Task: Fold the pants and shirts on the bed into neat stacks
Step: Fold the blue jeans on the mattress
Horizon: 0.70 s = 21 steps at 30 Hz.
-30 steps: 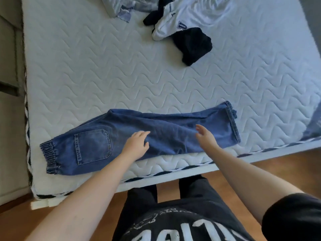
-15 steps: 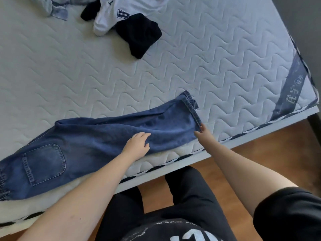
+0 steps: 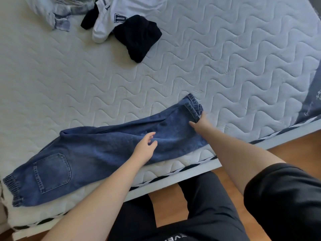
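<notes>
Blue jeans (image 3: 97, 153) lie folded lengthwise along the near edge of the white quilted mattress (image 3: 208, 66), waistband at the left, leg cuffs at the right. My right hand (image 3: 199, 123) pinches the cuff end, which is bunched and lifted slightly. My left hand (image 3: 145, 148) hovers over the middle of the legs with its fingers relaxed, holding nothing. At the far side lies a heap of clothes: a white shirt with dark lettering (image 3: 112, 16), a black garment (image 3: 137, 35) and a light blue denim piece (image 3: 57, 13).
The bed's near edge (image 3: 173, 181) runs diagonally from lower left to upper right, with wooden floor (image 3: 286, 153) beyond it. My legs in dark trousers (image 3: 199, 214) stand against the bed.
My right hand has moved up to the cuffs and taken hold of them, bunching them. My left hand has lifted off the denim. The view has shifted slightly.
</notes>
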### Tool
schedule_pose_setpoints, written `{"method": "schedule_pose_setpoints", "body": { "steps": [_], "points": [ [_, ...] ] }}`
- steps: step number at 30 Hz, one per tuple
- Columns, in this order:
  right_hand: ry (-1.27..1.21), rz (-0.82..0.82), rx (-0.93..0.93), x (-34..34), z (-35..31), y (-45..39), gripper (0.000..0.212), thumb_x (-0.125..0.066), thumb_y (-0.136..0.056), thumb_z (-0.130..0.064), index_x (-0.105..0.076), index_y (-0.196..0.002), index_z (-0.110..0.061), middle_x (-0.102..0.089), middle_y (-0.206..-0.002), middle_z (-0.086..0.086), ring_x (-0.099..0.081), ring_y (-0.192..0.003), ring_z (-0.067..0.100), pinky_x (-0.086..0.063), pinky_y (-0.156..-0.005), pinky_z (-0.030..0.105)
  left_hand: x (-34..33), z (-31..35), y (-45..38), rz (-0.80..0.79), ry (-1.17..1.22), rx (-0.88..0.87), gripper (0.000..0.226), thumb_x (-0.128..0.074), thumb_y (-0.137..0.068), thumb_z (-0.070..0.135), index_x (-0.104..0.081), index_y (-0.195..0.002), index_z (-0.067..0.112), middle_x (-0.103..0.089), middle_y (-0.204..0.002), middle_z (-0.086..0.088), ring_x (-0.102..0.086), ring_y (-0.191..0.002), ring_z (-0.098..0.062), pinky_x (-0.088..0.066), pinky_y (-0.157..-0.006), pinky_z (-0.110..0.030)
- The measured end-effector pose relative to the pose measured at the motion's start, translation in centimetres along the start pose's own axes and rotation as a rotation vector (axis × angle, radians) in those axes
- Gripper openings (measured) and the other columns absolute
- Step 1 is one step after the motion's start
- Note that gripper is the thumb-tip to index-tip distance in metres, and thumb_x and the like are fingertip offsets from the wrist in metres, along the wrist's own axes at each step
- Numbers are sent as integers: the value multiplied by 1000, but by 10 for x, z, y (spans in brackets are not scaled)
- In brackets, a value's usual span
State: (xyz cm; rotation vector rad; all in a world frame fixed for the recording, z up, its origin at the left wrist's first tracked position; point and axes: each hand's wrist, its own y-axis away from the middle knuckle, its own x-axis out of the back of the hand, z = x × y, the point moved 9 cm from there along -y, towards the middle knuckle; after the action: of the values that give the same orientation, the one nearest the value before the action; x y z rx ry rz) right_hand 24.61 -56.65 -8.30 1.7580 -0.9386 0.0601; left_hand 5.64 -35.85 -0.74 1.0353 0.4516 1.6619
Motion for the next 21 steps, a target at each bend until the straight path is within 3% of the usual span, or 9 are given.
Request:
{"method": "schedule_pose_setpoints", "body": {
  "steps": [1,3,6,9,11,14,16,19,21],
  "points": [
    [8,3,1,0,1,2,74,-62,-94,-30,-19,-152,-14,-49,-142,15,-47,-128,39,-34,-110,48,1,-4,0,20,132,54,35,-49,-99,27,-50,-133,36,-52,-140,8,-52,-115,-1,-39,-89,-15],
    [14,18,57,-1,-5,14,53,-56,-97,-24,-36,-144,-12,-55,-134,18,-53,-120,39,-42,-101,42,-1,-8,-1,40,290,123,27,-46,-101,26,-53,-124,38,-56,-136,2,-56,-113,-7,-45,-99,-26],
    [13,-15,251,-15,-30,53,25,-50,-97,-19,-58,-121,-14,-66,-111,12,-60,-103,33,-45,-84,36,-11,-8,1,-6,459,197,31,-43,-104,30,-47,-134,35,-53,-137,-3,-59,-114,-18,-45,-103,-37],
    [-150,-193,354,-41,-45,107,25,-50,-99,-17,-63,-119,-25,-70,-106,0,-62,-100,19,-48,-83,32,-24,0,5,-99,662,296,48,-46,-97,55,-36,-143,44,-55,-134,2,-60,-114,-24,-48,-98,-47],
    [-185,-298,437,-54,-57,137,29,-49,-99,-13,-63,-118,-30,-70,-107,-5,-63,-101,13,-49,-87,26,-35,8,6,-184,744,331,60,-45,-89,69,-43,-141,38,-64,-128,-2,-63,-112,-28,-51,-91,-55],
    [-255,-407,502,-70,-71,167,35,-45,-98,-3,-63,-119,-25,-68,-112,-2,-61,-105,11,-46,-94,21,-45,17,10,-260,852,400,76,-53,-77,76,-57,-131,23,-72,-114,-11,-71,-98,-29,-59,-72,-47],
    [-263,-454,487,-81,-74,174,34,-42,-98,-1,-63,-119,-17,-67,-114,6,-60,-108,16,-46,-98,27,-43,16,14,-267,905,442,70,-61,-77,70,-64,-120,14,-74,-105,-13,-73,-91,-27,-58,-70,-39],
    [-151,-512,436,-100,-75,177,27,-42,-95,-5,-62,-108,-16,-67,-103,10,-60,-97,26,-47,-97,46,-27,5,16,-199,909,405,31,-58,-96,33,-63,-120,15,-75,-96,-12,-74,-82,-24,-58,-64,-32],
    [-97,-541,420,-111,-78,181,42,-41,-90,-3,-63,-119,-24,-67,-115,0,-60,-108,16,-45,-102,37,1,-4,15,-108,789,315,25,-52,-97,15,-63,-120,16,-73,-97,-11,-73,-79,-22,-57,-64,-30]
  ]
}}
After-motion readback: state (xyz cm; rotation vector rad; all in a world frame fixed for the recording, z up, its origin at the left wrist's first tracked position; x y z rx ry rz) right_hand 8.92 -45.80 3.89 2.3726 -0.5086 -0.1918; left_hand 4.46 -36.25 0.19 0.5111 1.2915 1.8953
